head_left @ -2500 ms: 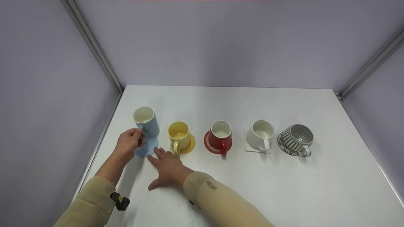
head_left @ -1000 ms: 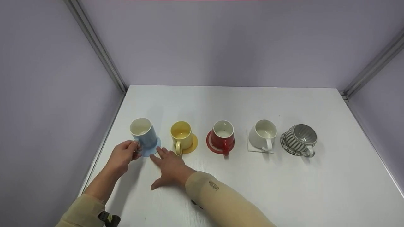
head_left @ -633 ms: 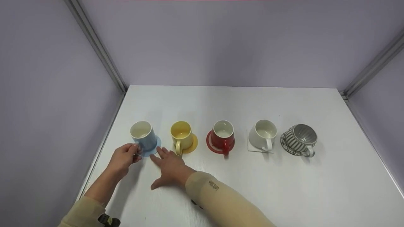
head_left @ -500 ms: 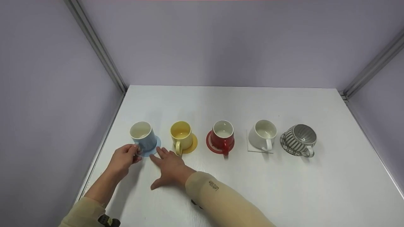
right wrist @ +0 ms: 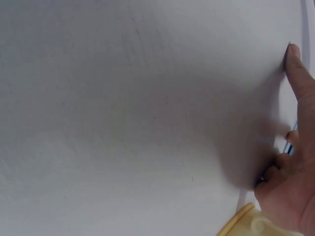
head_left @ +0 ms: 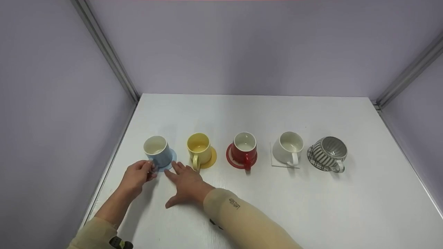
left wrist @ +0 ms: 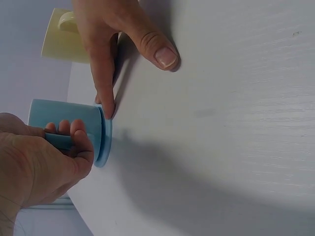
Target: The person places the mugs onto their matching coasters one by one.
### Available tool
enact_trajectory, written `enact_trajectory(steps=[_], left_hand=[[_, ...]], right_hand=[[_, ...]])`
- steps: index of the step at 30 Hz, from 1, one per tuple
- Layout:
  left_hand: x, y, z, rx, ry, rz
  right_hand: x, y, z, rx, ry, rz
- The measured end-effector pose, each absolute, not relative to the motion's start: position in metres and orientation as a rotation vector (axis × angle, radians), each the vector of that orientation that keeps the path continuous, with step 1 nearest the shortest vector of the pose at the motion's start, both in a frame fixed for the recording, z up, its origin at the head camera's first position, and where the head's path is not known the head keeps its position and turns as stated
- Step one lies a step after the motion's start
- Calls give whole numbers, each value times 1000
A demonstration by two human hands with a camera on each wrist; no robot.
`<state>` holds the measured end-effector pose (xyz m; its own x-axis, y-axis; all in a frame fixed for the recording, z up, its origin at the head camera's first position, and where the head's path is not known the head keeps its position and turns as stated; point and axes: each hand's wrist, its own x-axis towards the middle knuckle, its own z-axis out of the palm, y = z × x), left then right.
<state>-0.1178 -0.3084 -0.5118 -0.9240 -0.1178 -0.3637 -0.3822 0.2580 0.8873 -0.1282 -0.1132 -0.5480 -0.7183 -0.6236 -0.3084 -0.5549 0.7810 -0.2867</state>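
My left hand (head_left: 137,175) grips the handle of a light blue mug (head_left: 160,156) at the left end of the row. The mug is over a round blue coaster (head_left: 174,156); in the left wrist view its base meets the coaster or sits just above it, I cannot tell which. Spread on the tabletop is my right hand (head_left: 188,183), with a fingertip touching the coaster's rim in the left wrist view. Just right of it stands a yellow mug (head_left: 202,152) on a yellow coaster (head_left: 213,157), its handle toward me.
Further right stand a red mug (head_left: 242,152) on a red coaster (head_left: 229,159), a white mug (head_left: 284,149) on a square white coaster (head_left: 276,163), and a striped mug (head_left: 322,155) on a checked coaster (head_left: 314,162). Walls border the white table (head_left: 311,207) behind and at both sides.
The blue mug, gripped by my left hand, has come toward me and down from behind the blue coaster to over it. My right hand has stayed in place.
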Motion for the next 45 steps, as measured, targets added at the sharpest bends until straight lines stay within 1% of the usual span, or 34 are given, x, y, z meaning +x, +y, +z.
enact_trajectory(steps=[17, 24, 34, 40, 45], left_hand=[[-116, -311, -518, -489, 2270, 1750], [-114, -306, -517, -546, 2260, 1733], [-124, -299, -514, -568, 2254, 1719], [-126, -298, -515, -607, 2305, 1623], [-131, -304, -504, -634, 2368, 1508]], right_hand=[[-127, -114, -547, -898, 2604, -279], [-126, -109, -550, -883, 2568, -342], [-135, -102, -558, -906, 2595, -315], [-125, -94, -559, -957, 2588, -333], [-114, -76, -546, -1023, 2572, -320]])
